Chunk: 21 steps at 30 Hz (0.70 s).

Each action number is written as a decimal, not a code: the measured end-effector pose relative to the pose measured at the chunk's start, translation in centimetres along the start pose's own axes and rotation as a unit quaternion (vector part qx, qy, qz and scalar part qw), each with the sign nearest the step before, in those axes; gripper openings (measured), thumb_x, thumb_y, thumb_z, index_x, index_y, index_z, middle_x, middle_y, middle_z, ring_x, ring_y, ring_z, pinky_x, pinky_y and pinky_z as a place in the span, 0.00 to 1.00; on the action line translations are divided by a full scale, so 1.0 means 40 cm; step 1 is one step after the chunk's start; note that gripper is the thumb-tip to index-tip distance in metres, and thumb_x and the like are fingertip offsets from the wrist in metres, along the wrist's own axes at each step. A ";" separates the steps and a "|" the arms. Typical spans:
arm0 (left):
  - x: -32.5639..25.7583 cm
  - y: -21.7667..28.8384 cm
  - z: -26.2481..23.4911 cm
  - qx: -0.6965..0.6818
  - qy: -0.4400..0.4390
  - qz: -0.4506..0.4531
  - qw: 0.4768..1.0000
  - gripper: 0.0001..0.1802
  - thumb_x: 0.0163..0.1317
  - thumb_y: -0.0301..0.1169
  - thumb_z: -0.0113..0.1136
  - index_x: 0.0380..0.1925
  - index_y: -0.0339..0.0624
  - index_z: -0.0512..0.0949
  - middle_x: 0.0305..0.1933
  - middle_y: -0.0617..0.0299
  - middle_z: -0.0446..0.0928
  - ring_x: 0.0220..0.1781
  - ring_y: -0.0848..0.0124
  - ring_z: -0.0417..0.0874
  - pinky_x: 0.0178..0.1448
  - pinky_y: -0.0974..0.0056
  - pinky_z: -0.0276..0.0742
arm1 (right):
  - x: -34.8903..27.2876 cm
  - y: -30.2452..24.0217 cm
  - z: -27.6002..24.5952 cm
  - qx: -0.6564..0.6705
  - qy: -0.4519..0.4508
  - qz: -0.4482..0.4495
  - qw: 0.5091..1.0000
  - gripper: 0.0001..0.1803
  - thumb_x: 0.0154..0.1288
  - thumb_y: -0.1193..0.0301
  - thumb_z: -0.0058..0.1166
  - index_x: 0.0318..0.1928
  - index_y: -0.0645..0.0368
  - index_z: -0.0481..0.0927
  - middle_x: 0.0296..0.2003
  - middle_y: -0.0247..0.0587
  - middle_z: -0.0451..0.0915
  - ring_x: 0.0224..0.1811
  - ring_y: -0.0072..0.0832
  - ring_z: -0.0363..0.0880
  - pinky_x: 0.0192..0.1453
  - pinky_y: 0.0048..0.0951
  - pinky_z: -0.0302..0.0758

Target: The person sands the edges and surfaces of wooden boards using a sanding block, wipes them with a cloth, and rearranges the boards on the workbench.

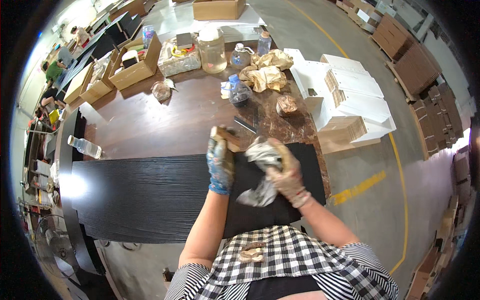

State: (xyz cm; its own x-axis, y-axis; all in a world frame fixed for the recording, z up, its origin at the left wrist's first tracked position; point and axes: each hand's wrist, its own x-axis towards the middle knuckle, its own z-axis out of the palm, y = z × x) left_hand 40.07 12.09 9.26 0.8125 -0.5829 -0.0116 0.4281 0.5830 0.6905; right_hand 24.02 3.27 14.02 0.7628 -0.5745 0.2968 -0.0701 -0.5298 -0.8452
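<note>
My left hand (220, 162), in a blue patterned work glove, is closed round a small brown wooden block (226, 136) at the table's middle. My right hand (288, 172), in a pale glove with a red cuff edge, grips a crumpled grey-white rag (260, 194) that hangs down from the fingers. Both hands are above a dark black panel (310, 170) lying near the front edge. Left of my forearm, several long black grained boards (145, 200) lie side by side or stacked; I cannot tell which. A thin dark strip (245, 124) rests just beyond my hands.
On the brown table (185, 110) stand a dark-liquid bottle (240, 92), a big clear jar (212, 52) and crumpled brown paper (265, 72). A clear bottle (85, 147) lies far left. Open cardboard boxes (135, 65) line the back left. White panels (355, 90) are stacked at right.
</note>
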 end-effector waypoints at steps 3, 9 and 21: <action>0.003 -0.006 -0.031 0.013 0.045 0.078 0.996 0.27 0.68 0.39 0.57 0.61 0.35 0.68 0.53 0.56 0.75 0.55 0.64 0.77 0.63 0.58 0.72 | -0.058 0.045 -0.108 -0.120 -0.045 -0.151 0.980 0.28 0.50 0.78 0.56 0.55 0.49 0.79 0.47 0.41 0.81 0.49 0.34 0.81 0.56 0.39 0.78; -0.013 -0.029 0.022 0.157 0.050 0.037 0.986 0.18 0.66 0.27 0.58 0.55 0.35 0.74 0.48 0.62 0.77 0.49 0.75 0.76 0.56 0.68 0.72 | -0.037 0.094 0.009 -0.364 -0.169 -0.106 0.910 0.36 0.58 0.63 0.59 0.68 0.49 0.65 0.69 0.50 0.60 0.72 0.46 0.59 0.75 0.49 0.54; -0.019 -0.029 0.028 0.242 0.033 0.029 0.969 0.19 0.64 0.25 0.60 0.55 0.33 0.74 0.45 0.62 0.77 0.45 0.76 0.77 0.50 0.68 0.77 | -0.084 0.174 -0.070 -0.265 -0.071 -0.029 0.961 0.30 0.64 0.66 0.52 0.66 0.55 0.65 0.67 0.51 0.65 0.70 0.47 0.62 0.72 0.56 0.55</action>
State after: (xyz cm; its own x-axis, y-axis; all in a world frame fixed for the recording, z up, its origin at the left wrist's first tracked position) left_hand 38.49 11.23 9.27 0.8601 -0.5102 0.0014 0.1585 0.2699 0.9498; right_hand 19.17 -0.22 8.38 0.8529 -0.4632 0.2407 -0.3141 -0.8237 -0.4721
